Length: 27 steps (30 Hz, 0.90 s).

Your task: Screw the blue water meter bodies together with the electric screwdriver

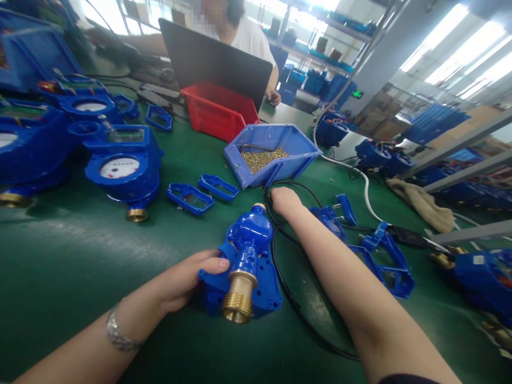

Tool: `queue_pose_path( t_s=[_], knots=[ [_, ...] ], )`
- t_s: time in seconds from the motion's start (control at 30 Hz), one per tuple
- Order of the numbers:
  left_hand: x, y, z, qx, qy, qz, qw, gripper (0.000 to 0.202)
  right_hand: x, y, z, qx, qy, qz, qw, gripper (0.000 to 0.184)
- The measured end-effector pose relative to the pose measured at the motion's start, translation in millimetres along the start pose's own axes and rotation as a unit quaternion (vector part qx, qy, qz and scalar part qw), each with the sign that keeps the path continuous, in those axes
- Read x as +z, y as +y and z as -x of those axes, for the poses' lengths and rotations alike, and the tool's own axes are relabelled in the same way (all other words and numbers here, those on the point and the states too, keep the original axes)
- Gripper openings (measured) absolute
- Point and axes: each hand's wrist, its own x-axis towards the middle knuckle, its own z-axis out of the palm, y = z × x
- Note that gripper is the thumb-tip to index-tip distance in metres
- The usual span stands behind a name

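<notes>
Everything sits on the green worktop [80, 266]. Taking the blue screw bin [276, 154] as landmark: three assembled water meters [124, 170] stand far to its left, seemingly finished. Just in front of it lies the one water meter body [248, 261] in hand, brass thread toward the camera, no register or cover on it yet, so most of its assembly looks undone. The left hand [184, 280] has its fingers clamped on the body's side. The right hand [285, 201] reaches toward the bin; I cannot tell how its fingers are set. Two loose blue cover frames [202, 193] lie left of the bin.
</notes>
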Motion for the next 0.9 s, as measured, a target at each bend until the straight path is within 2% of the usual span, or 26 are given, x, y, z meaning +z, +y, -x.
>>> queue_pose_path(
  t_s=[0.1, 0.17, 0.27, 0.4, 0.47, 0.53, 0.6, 0.67, 0.83, 0.9],
  knots=[
    [1.2, 0.6, 0.4, 0.001, 0.001, 0.009, 1.000, 0.029, -4.4, 10.0, 21.7, 0.007, 0.017, -0.117, 0.993, 0.024],
    [2.0, 1.0, 0.4, -0.002, -0.001, 0.013, 1.000, 0.029, -6.5, 16.8, 44.2, 0.000, 0.018, -0.217, 0.976, 0.021],
    [2.7, 1.6, 0.0, -0.011, -0.002, 0.013, 1.000, 0.029, -3.3, 25.7, 84.4, -0.025, 0.003, -0.374, 0.927, 0.021],
    [3.1, 2.0, -0.1, -0.011, -0.014, 0.020, 1.000, 0.030, 9.8, 33.1, 125.1, -0.041, -0.019, -0.519, 0.853, 0.033],
    [3.9, 2.3, 0.4, -0.010, -0.014, 0.026, 1.000, 0.028, 16.8, 34.1, 136.2, -0.039, -0.023, -0.557, 0.830, 0.036],
    [5.2, 2.7, 1.0, -0.007, -0.003, 0.029, 1.000, 0.024, 22.9, 33.2, 143.9, -0.035, -0.025, -0.573, 0.819, 0.035],
    [6.2, 2.9, 1.5, -0.007, 0.006, 0.029, 1.000, 0.024, 27.6, 30.7, 150.7, -0.033, -0.027, -0.568, 0.822, 0.033],
    [6.4, 2.8, 1.5, -0.011, 0.010, 0.026, 1.000, 0.027, 30.3, 27.1, 157.2, -0.034, -0.028, -0.544, 0.838, 0.028],
    [4.1, 1.9, 0.5, -0.015, -0.003, 0.018, 1.000, 0.032, 25.4, 14.3, 168.1, -0.069, 0.011, -0.406, 0.911, 0.006],
    [3.6, 2.0, 0.2, -0.016, -0.003, 0.016, 1.000, 0.035, 21.9, 8.3, 169.9, -0.092, 0.037, -0.340, 0.935, 0.005]
  ],
)
